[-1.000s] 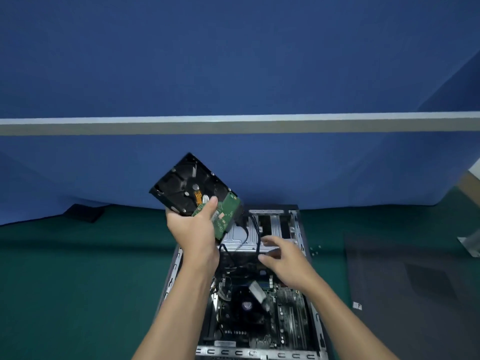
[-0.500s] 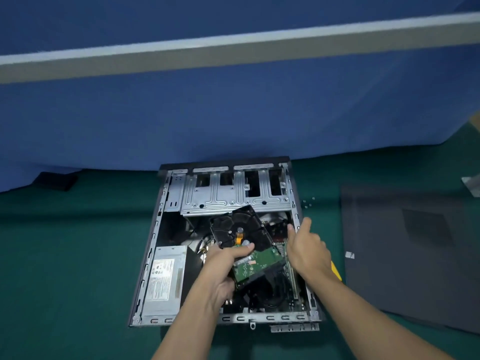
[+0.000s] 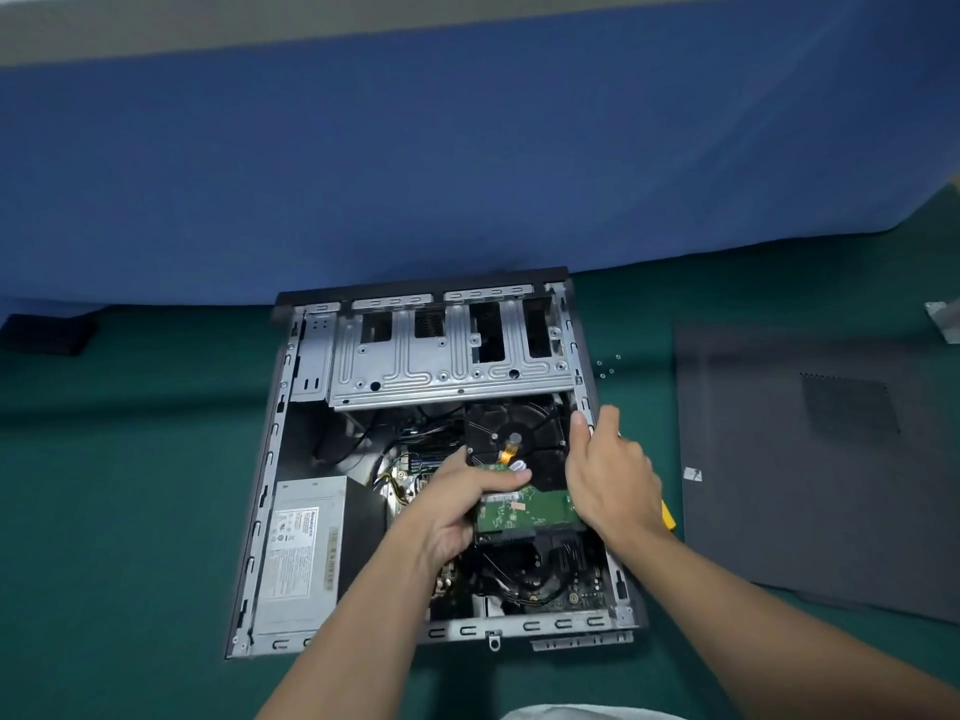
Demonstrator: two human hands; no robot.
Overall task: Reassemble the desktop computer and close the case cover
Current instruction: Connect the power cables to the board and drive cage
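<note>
Our left hand [image 3: 457,506] curls its fingers round the drive [image 3: 519,426]; our right hand [image 3: 610,475] pinches the case [image 3: 267,459] rim at 3 o'clock. A slip could hit the board [image 3: 584,597].

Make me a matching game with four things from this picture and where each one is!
Things
1. hard drive
2. power supply
3. case cover
4. small screws

Places
A. lying flat on the green mat, right of the case
B. in the case's near left corner
C. gripped by the left hand over the open case
D. loose on the mat beside the case's far right edge

Pairs: 1-C, 2-B, 3-A, 4-D
</note>
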